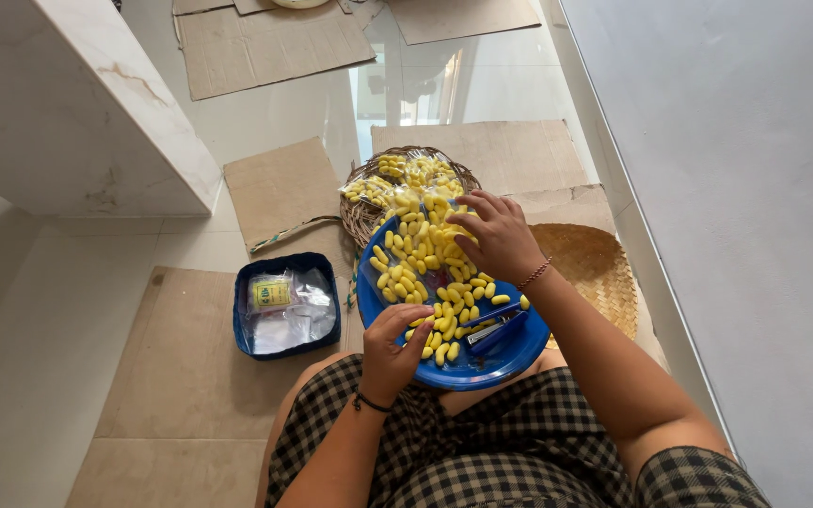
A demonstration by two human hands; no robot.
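She sits on the floor with a round blue tray (510,362) tilted across her lap, heaped with small yellow oval pieces (425,259), cocoon-like or candy-like, I can't tell which. Her left hand (395,350) rests at the near rim, fingers curled loosely over a few pieces just under the fingertips; whether it actually pinches one, I cannot tell. Her right hand (499,235) hovers palm-down over the far side of the heap, fingers spread and bent, tips touching the top pieces, not visibly closed on anything.

These pieces look light, smooth and apt to roll, so a gentle fingertip pinch across the short middle of one seems the way to lift it; scooping may spill them over the low rim. A blue stapler (493,327) lies between the two hands, on the tray. Beyond the right hand, a woven basket (361,218) holds clear bags of the same yellow pieces. Out past the left hand sits a blue square box (286,303) with plastic bags, on cardboard (181,376).
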